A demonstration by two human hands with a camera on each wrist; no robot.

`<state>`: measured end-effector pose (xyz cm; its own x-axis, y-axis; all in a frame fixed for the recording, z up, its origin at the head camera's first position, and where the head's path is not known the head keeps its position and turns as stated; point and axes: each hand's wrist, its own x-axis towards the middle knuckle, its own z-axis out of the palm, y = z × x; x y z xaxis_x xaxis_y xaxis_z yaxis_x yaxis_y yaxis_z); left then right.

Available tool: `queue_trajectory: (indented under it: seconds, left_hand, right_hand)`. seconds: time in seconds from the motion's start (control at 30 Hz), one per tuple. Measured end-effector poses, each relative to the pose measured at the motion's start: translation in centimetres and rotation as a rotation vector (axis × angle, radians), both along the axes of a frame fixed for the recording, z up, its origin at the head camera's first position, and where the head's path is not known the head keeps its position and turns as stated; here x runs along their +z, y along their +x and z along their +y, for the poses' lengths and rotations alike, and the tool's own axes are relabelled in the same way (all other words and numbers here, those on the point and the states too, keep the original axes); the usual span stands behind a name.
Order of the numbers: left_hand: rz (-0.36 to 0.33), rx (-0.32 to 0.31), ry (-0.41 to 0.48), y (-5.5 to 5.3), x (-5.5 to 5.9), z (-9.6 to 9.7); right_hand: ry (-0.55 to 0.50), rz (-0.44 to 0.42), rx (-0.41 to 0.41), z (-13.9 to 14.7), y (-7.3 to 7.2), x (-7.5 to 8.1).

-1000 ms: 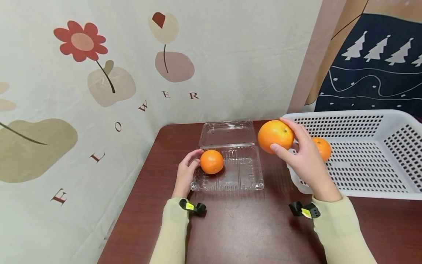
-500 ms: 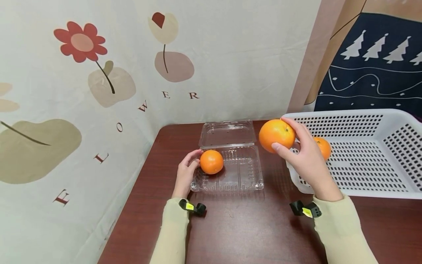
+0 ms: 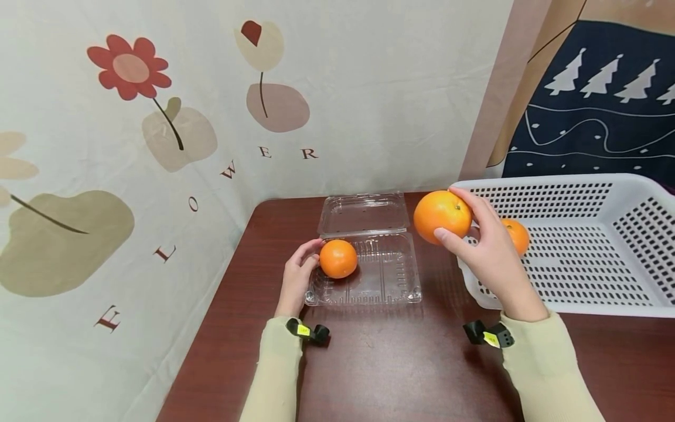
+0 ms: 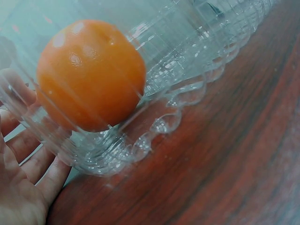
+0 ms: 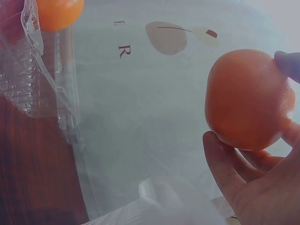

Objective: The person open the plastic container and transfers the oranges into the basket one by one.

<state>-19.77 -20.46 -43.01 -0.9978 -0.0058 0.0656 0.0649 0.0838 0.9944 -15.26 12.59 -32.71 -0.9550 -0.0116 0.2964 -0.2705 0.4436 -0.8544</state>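
My right hand [image 3: 487, 246] holds an orange [image 3: 443, 217] in the air, between the clear container and the white basket. Thumb and fingers span that orange [image 5: 248, 99] in the right wrist view too. On the left, my left hand [image 3: 299, 275] rests against the side of a clear plastic clamshell container [image 3: 387, 275], whose lid [image 3: 364, 214] lies flipped back behind it. A second orange [image 3: 338, 259] sits in the container's left part, close to my left thumb. In the left wrist view, fairly straight fingers [image 4: 35, 164] touch the outer wall.
A white slotted plastic basket [image 3: 590, 305] stands at the right, with another orange [image 3: 517, 237] inside, partly hidden behind my right hand. All stand on a dark reddish-brown table [image 3: 369, 369]. A printed cloth [image 3: 390, 117] hangs behind the table.
My right hand, holding its orange, has shifted very slightly to the right since a second ago. The left hand, the container and the orange in it stay put.
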Motion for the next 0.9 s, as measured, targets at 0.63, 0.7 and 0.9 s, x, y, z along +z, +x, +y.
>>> queue_trajectory:
  seconds: [0.63, 0.7, 0.9]
  left_hand:
    - [0.000, 0.002, -0.017, -0.04, 0.02, 0.04]
    - [0.002, 0.004, -0.018, -0.02, 0.06, 0.06]
    - [-0.004, 0.008, -0.011, 0.07, 0.14, 0.12]
  right_hand:
    - [0.003, -0.010, -0.001, 0.07, 0.06, 0.05]
    - [0.009, -0.008, -0.004, 0.11, 0.11, 0.09]
    - [0.021, 0.017, -0.008, 0.37, 0.12, 0.10]
